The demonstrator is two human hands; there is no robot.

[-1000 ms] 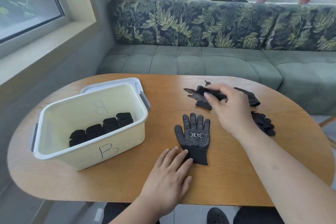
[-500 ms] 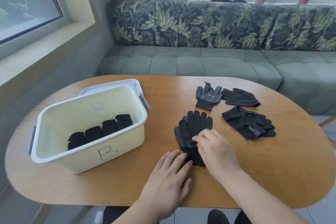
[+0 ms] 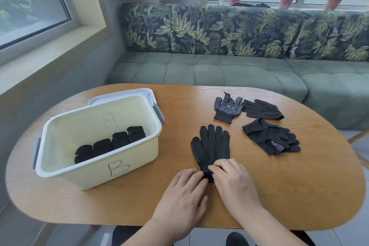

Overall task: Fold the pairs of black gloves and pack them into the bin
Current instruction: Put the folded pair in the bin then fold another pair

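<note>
Black glove pair (image 3: 212,146) is lying flat on the wooden table (image 3: 289,189), just right of the bin (image 3: 139,156). Right hand (image 3: 233,183) is pinching its cuff with curled fingers. Left hand (image 3: 179,201) is touching the cuff, fingers nearly straight. Four folded pairs (image 3: 109,144) are sitting inside the bin, and loose gloves (image 3: 267,138) are lying beyond.

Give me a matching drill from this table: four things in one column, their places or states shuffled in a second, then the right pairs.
Things
1. stacked glove pair
2. folded bundles
3. dotted glove
4. loose glove heap

Places or states
A. in a row inside the bin
B. far side of the table, dots up, beside a plain glove
C. cuff end at the fingertips of the left hand and right hand
D. crumpled, right of the stacked glove pair

Pairs: 1-C, 2-A, 3-B, 4-D
</note>
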